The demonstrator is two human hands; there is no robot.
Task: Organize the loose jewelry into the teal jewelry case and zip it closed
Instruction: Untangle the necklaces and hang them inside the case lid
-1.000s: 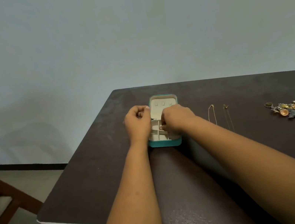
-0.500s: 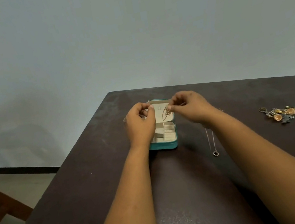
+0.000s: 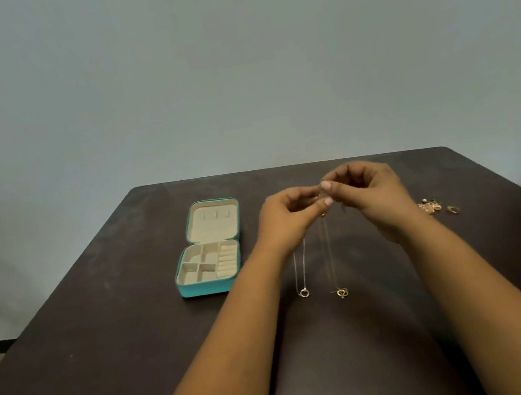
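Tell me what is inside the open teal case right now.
The case shows only bare cream lining: empty divided compartments and ring rolls in the base, three small tabs in the lid. No jewelry is visible inside. The near wall hides a thin strip of the front compartments' floor.

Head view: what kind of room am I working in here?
Probably a plain room in a home, not a workshop: a dark wooden table pushed against a bare pale wall, with only the open teal jewelry case and loose jewelry on it.
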